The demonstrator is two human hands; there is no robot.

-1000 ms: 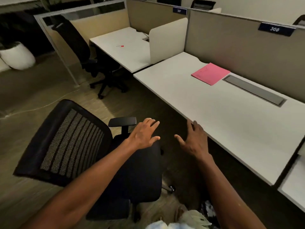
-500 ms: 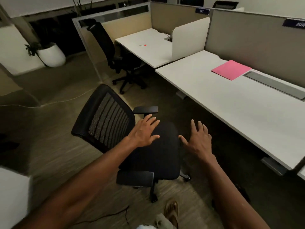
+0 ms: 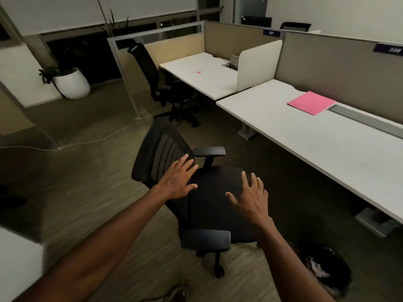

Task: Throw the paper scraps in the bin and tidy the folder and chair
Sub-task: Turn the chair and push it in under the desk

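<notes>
Both grips spread flat: left hand [image 3: 178, 179], right hand [image 3: 250, 198] over chair [image 3: 216, 199].

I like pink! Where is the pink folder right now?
The pink folder lies flat on the near white desk, at the right of the head view, close to the grey partition and right beside the grey strip set into the desktop.

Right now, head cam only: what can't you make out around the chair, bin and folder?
- Bin: dark and blurred at the lower right; pale contents can't be identified as paper scraps.
- Hand contact: left hand and right hand overlap the chair; touching or hovering is unclear.
- Chair base: mostly hidden under the seat.
- Pink folder: closed, contents hidden.
- Partition label: blurred.
</notes>
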